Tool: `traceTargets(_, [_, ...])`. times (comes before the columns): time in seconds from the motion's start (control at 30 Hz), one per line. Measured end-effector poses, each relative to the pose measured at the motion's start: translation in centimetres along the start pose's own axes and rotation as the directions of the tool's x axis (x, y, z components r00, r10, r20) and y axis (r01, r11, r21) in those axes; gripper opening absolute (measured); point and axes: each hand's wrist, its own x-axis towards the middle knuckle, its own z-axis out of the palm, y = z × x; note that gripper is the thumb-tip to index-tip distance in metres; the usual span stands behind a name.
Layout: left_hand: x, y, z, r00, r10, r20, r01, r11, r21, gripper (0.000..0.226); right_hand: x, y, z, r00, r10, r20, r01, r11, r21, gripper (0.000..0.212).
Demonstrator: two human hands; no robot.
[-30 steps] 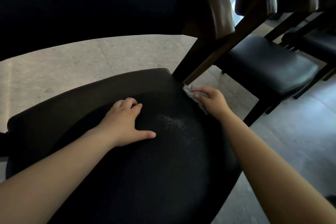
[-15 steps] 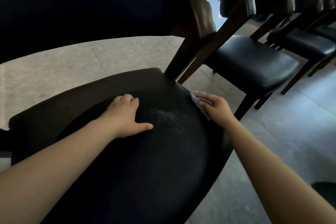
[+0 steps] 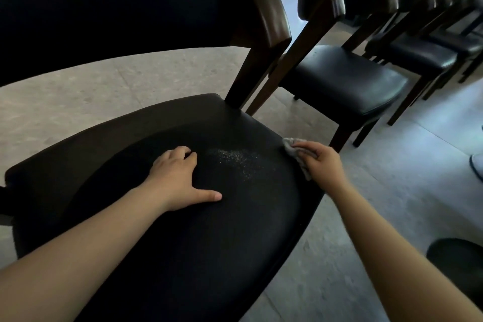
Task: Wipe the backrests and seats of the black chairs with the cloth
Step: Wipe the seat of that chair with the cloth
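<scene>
A black padded chair seat (image 3: pixel 183 243) fills the lower middle of the head view, with its dark backrest (image 3: pixel 117 5) above. My left hand (image 3: pixel 180 178) rests on the seat, fingers bent and thumb out to the right. A patch of pale specks (image 3: pixel 235 158) lies on the seat between my hands. My right hand (image 3: pixel 321 162) grips a small grey cloth (image 3: pixel 290 145) and presses it on the seat's right edge.
A second black chair (image 3: pixel 345 81) stands close on the right, and more chairs (image 3: pixel 423 52) line up behind it. Pale tiled floor (image 3: pixel 392 178) lies to the right. A dark rounded object (image 3: pixel 457 261) sits at the lower right.
My right hand has slid the cloth from near the back post along the seat's right edge towards me. The view has swung, showing more chairs on the right. My left hand stays put.
</scene>
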Motion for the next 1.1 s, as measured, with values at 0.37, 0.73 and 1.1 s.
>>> traceTargets(0.37, [0.3, -0.1, 0.5, 1.000, -0.008, 0.008, 0.008, 0.999, 0.033, 0.116, -5.5, 0.0, -2.0, 0.981, 0.005, -0.196, 0.010, 0.997, 0.078, 0.024])
traceTargets(0.73, [0.7, -0.3, 1.2, 1.000, -0.010, -0.003, 0.010, 0.997, 0.078, 0.113, -13.1, 0.2, 1.5, 0.978, 0.052, -0.200, 0.010, 0.954, 0.299, 0.030])
traceTargets(1.1, [0.5, -0.5, 1.6, 1.000, 0.003, -0.027, -0.001, 0.998, 0.065, 0.113, -12.8, 1.2, 2.1, 0.975, 0.040, -0.216, 0.014, 0.970, 0.241, 0.034])
